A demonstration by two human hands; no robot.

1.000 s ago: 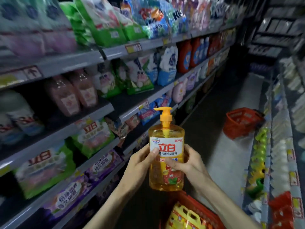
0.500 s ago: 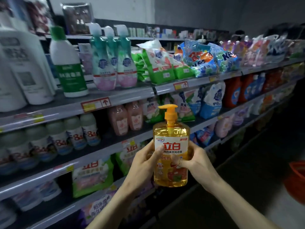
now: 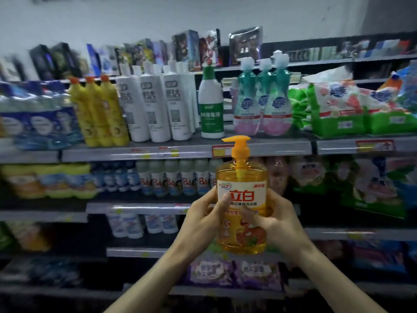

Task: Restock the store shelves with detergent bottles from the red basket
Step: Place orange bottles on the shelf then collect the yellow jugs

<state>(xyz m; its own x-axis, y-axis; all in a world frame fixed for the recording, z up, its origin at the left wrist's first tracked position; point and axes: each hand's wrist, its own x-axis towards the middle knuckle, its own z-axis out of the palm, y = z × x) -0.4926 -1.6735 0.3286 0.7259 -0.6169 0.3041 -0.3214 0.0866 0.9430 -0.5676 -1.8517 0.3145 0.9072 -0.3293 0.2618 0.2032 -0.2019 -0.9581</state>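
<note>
Bottle: orange detergent bottle (image 3: pixel 241 206) upright, in mid-air before the shelves, label facing the camera
Left hand (image 3: pixel 203 220): wrapped round its left side, thumb on label
Right hand (image 3: pixel 277 224): grips the right side; two-sided hold likely keeps it plumb
Room: upper shelf (image 3: pixel 185 152) front strip bare; narrow gap beside green-label bottle (image 3: pixel 211 109)

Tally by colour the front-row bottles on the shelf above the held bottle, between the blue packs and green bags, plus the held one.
Yellow bottles with orange caps: 3
White bottles with grey labels: 3
White bottle with green label: 1
Teal pump bottles: 3
Orange pump bottle, held: 1
Total: 11
</note>
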